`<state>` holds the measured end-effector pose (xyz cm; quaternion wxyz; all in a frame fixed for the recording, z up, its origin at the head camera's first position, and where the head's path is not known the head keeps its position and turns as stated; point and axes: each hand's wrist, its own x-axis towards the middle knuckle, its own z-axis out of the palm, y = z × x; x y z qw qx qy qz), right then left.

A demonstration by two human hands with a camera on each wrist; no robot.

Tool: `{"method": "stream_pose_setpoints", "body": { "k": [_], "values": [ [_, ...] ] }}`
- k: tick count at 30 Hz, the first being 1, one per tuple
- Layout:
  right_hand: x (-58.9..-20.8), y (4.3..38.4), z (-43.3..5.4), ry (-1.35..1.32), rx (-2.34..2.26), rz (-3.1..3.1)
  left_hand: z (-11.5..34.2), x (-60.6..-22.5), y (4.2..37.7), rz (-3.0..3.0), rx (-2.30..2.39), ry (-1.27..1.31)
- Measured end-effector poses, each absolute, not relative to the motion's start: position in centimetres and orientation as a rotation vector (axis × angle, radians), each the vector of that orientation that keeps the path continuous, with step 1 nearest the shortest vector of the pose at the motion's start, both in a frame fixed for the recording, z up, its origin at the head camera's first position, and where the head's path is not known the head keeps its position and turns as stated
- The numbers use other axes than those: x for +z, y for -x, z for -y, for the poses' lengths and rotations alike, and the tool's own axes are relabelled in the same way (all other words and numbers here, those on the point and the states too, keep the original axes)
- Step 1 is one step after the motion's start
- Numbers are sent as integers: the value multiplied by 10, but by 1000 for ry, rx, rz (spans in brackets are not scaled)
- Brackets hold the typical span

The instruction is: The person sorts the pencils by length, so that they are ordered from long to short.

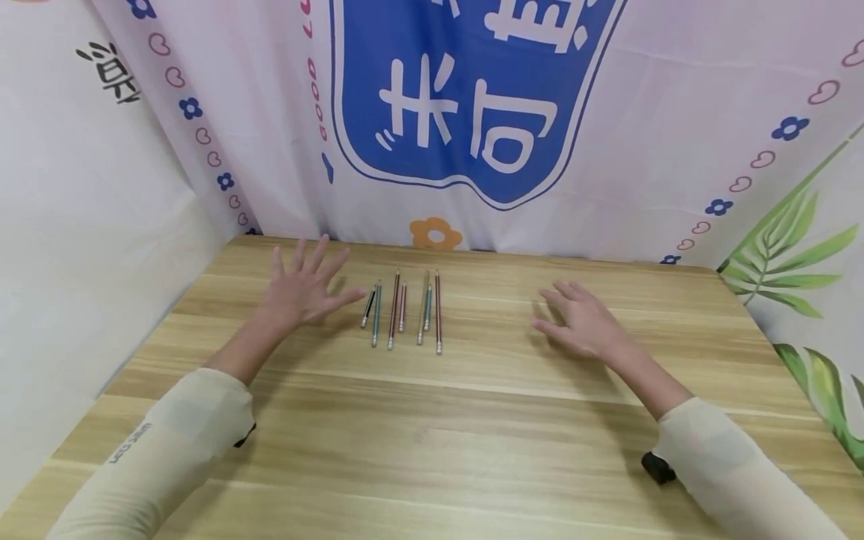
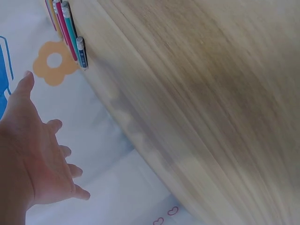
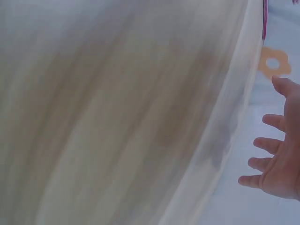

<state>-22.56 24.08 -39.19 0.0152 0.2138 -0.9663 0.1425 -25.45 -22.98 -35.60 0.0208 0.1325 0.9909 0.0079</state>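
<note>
Several pencils with white eraser ends lie side by side on the wooden table (image 1: 432, 465), erasers toward the near side. Leftmost is a short black pencil (image 1: 367, 308), beside a teal pencil (image 1: 376, 315). Farther right come a long dark red pencil (image 1: 394, 311), a gold pencil (image 1: 422, 315) and another dark red pencil (image 1: 438, 315). My left hand (image 1: 302, 289) is spread wide left of them, its thumb tip close to the black pencil; nothing is in it. Well to the right, my right hand (image 1: 582, 321) has its fingers extended and holds nothing.
A white curtain (image 1: 648, 150) with a blue printed shield hangs along the table's back edge. White cloth (image 1: 88, 225) covers the left side, and leaf-patterned cloth (image 1: 803, 277) the right. Dark cameras show at both wrists.
</note>
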Motion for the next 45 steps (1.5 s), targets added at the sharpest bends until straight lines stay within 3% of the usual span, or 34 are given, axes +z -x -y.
{"method": "stream_pose_setpoints", "body": {
  "k": [15, 45],
  "values": [
    [-394, 235, -172, -726, 1055, 2895, 219, -356, 250, -3042, 72, -441],
    [-391, 241, -88, -560, 1245, 3087, 198, -354, 246, -2911, 417, -510]
  ]
}}
